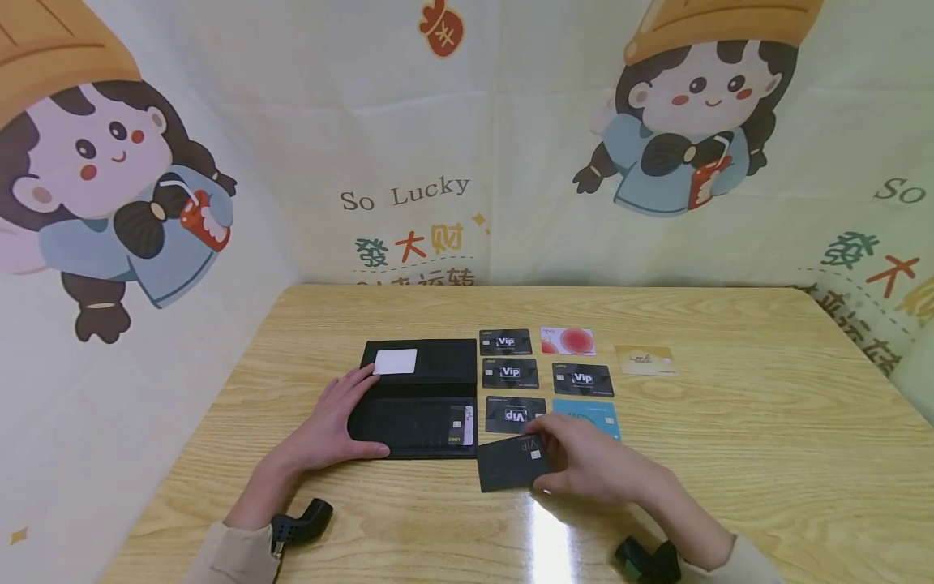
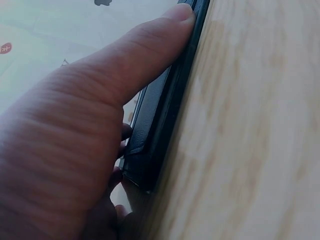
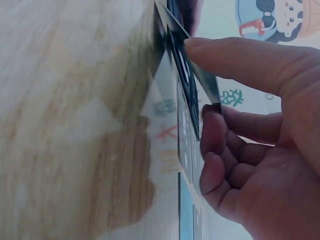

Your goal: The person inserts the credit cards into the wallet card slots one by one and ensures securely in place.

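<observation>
1. Black and opened flat, the wallet (image 1: 419, 427) lies on the table (image 1: 737, 454) between your hands, against your left.
2. Your left hand (image 1: 328, 426) is spread wide, pinching nothing: its thumb rests along the wallet's near edge and its fingertips reach the upper flap.
3. By those fingertips, a white card (image 1: 397, 362) shows on the upper flap; at the lower flap's end towards your right hand, a dark card (image 1: 457, 431) shows with a paler strip beside it.
4. Your right hand (image 1: 598, 462) is nearly closed, thumb and fingers pinching a black VIP card (image 1: 511, 466) by one end. That card is tilted, its free end just beside the wallet's near corner; whether it touches the table, you cannot tell.
5. Just beyond your right fingers lie an upside-down Vip card (image 1: 507, 412) and a blue card (image 1: 591, 412), both partly covered.
6. Farther beyond that hand are three upright Vip cards (image 1: 510, 383), a pink-and-red card (image 1: 567, 341) and a gold card (image 1: 649, 365).
</observation>
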Tool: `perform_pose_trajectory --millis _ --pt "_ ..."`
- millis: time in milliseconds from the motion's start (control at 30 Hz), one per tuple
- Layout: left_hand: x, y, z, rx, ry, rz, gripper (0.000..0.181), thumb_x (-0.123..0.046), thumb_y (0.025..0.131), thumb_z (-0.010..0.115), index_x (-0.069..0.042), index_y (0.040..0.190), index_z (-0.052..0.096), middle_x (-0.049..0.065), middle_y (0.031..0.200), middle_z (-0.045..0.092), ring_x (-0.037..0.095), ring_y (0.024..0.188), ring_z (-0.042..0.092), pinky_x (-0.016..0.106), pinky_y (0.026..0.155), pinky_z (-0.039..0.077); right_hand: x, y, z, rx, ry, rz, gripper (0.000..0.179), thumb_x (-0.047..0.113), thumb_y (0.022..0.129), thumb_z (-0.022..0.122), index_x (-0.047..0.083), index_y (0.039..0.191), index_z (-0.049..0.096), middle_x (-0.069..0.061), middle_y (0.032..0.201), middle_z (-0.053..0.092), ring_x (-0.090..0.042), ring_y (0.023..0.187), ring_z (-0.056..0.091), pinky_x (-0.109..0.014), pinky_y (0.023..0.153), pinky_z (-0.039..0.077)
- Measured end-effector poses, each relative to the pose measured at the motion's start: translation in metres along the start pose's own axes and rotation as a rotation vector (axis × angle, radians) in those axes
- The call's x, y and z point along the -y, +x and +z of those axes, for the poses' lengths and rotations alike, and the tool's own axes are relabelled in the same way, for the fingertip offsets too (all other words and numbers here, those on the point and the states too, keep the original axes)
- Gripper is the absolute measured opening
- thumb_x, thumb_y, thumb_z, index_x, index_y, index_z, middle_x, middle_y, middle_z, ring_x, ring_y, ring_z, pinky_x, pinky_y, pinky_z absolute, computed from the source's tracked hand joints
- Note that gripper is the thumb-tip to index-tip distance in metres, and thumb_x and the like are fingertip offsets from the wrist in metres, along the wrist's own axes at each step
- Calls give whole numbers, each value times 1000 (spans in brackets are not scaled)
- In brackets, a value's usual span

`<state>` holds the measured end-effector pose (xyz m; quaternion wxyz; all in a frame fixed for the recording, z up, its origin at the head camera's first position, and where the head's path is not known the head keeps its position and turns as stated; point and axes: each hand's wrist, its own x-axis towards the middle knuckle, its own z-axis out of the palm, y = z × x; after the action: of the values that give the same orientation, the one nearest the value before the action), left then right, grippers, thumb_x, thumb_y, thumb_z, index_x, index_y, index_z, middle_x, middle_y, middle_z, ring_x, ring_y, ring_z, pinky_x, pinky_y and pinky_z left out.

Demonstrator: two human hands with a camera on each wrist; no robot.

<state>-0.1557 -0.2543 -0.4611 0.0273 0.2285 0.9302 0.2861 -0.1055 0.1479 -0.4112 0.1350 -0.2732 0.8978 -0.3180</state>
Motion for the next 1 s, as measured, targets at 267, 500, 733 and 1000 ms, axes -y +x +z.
perform_pose_trajectory --millis 267,500,733,1000 --pt "0 0 0 -5 -2 0 110 -56 72 86 -5 155 35 14 164 22 37 150 14 60 118 3 -7 5 -1 -93 12 -36 57 23 82 86 2 128 60 5 103 61 -12 90 57 -31 80 54" --pt "-2 0 -1 -4 -2 7 110 -54 72 86 -4 155 35 14 164 23 37 150 14 60 118 3 -6 10 -1 -155 -4 -25 57 23 81 87 4 128 61 4 104 60 -15 90 56 -32 79 54" --pt "-3 -1 -2 -5 3 9 110 -55 72 86 -4 155 35 15 164 23 37 150 14 60 118 3 -4 16 -1 -192 -10 -48 58 20 81 87 2 129 61 5 103 59 -17 89 56 -32 77 54" --pt "-2 -1 -1 -4 -8 10 110 -54 72 86 -5 156 35 14 164 22 37 150 14 60 118 3 2 25 -1 -212 -41 -50 56 22 81 88 3 127 63 6 97 58 -14 86 55 -28 74 52"
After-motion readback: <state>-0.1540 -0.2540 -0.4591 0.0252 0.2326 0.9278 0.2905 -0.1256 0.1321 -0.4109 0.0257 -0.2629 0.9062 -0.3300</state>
